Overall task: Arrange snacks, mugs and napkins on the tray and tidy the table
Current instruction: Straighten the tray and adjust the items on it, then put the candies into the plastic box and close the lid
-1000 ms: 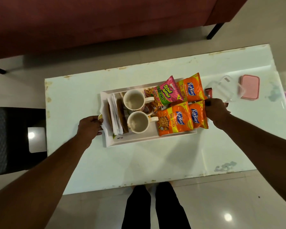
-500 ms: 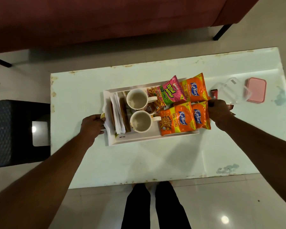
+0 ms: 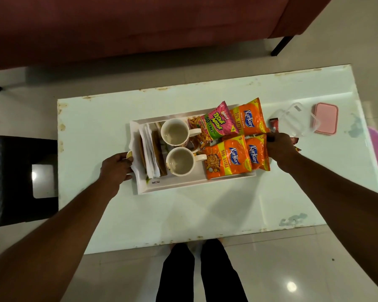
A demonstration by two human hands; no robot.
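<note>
Head view: your left hand (image 3: 116, 165) grips the left handle of the white rectangular plastic tray (image 3: 183, 185), your right hand (image 3: 279, 148) curls round its right end; the tray sits on the pale glass surface (image 3: 183, 214).

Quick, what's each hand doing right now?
Left hand: grips the tray by its left end.
Right hand: grips the tray's right end.

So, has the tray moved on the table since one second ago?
No. The tray keeps the same distance from the pink lid and from the left edge of the table; only the camera shifted.
</note>
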